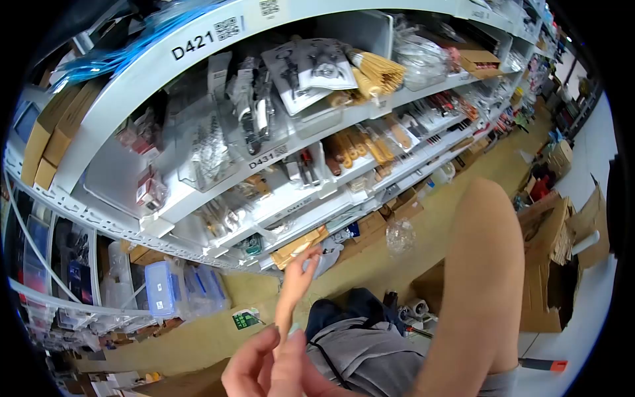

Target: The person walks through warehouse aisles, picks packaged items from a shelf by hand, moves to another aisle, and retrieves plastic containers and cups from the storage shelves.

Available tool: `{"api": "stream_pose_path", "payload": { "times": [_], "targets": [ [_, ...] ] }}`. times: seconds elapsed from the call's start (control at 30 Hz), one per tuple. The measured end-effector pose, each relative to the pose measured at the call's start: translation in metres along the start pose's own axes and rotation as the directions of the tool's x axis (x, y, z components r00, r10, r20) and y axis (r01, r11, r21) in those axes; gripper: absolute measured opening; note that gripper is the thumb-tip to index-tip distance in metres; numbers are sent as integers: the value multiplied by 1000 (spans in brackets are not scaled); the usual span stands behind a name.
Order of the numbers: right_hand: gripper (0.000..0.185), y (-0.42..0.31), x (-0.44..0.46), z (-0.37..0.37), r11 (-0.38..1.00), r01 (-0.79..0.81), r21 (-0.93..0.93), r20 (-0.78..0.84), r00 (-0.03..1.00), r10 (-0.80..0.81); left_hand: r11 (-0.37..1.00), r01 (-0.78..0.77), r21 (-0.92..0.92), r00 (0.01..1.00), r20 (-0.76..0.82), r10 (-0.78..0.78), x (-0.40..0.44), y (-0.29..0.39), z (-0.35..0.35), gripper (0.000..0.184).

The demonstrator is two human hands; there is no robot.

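My left hand (299, 274) reaches toward the lowest shelf, with its thumb and a finger apart and nothing visible between them. Its fingertips are beside a flat tan package (299, 246) at the shelf edge; contact is unclear. Closer to the camera, at the bottom, is my right hand (281, 367). Its fingers are bent together in front of the left forearm, with a small pale-green spot at one fingertip. Whether it holds anything is too unclear to tell. The right forearm and raised elbow fill the right side of the view.
Shelves labelled D421 (192, 47) and D431 (228, 173) hold bagged tools and wooden-handled items. A blue-lidded clear bin (162, 288) is at lower left. Open cardboard boxes (546, 264) are at right. A clear plastic bag (400, 238) lies on the floor.
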State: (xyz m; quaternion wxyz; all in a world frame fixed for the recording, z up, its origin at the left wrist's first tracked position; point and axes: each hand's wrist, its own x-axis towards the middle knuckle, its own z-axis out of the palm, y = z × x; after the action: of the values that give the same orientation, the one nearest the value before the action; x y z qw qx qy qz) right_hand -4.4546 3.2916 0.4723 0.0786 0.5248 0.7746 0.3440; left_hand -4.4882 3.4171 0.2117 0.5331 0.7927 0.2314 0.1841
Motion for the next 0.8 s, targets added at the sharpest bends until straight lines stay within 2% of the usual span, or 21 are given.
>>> {"api": "stream_pose_path", "payload": {
  "times": [0.03,0.1,0.13,0.17,0.23,0.27,0.33,0.37,0.43,0.47,0.57,0.6,0.63,0.67,0.7,0.73,0.77,0.8],
  "targets": [
    [15,-1,1,0,1000,-5,5,7,1000,5,1000,-8,-6,1000,4,8,5,10,-5,23],
    [15,-7,1,-2,1000,-6,0,23,1000,6,988,-147,49,988,-43,149,27,38,-15,23],
    [15,-8,1,-2,1000,-6,1,33,999,6,942,-292,165,948,-79,308,39,62,-22,22],
    [16,-10,1,0,1000,-6,7,39,999,6,863,-414,291,884,-97,457,53,89,-31,22],
    [16,-16,3,3,1000,-8,25,51,999,7,632,-632,448,649,-140,748,87,147,-41,24],
    [17,-18,2,4,999,-9,31,54,998,8,468,-651,597,507,-116,854,110,170,-44,31],
    [18,-16,0,7,998,-4,57,63,998,1,253,-523,814,446,8,895,166,198,-45,50],
    [18,-13,-2,9,997,13,80,72,997,-19,137,-439,888,435,78,897,192,201,-46,56],
    [22,0,-6,10,978,90,190,130,985,-116,184,-375,909,777,200,597,222,201,-50,66],
    [24,9,-11,12,970,119,211,53,990,-133,263,-396,880,815,204,543,233,199,-49,68],
    [24,21,-22,21,971,108,214,60,991,-123,268,-430,862,778,203,594,238,197,-51,47],
    [20,24,-25,29,968,88,236,-13,996,-88,268,-425,865,780,200,593,237,196,-53,47],
    [20,27,-28,34,967,91,236,-17,996,-89,294,-420,859,749,145,647,236,195,-57,41],
    [18,30,-31,39,956,64,287,-8,998,-64,319,-418,850,713,89,696,235,195,-61,34],
    [15,35,-31,42,941,36,338,2,999,-39,318,-417,851,713,90,695,233,196,-65,34],
    [13,41,-31,45,897,-12,442,115,992,-44,353,-377,857,723,34,690,230,198,-69,31],
    [10,51,-32,51,878,-33,477,91,996,-13,385,-336,860,728,-23,685,227,199,-73,28],
    [10,63,-32,61,872,-58,486,94,995,14,366,-351,862,667,-45,744,225,198,-76,27]
  ]
}}
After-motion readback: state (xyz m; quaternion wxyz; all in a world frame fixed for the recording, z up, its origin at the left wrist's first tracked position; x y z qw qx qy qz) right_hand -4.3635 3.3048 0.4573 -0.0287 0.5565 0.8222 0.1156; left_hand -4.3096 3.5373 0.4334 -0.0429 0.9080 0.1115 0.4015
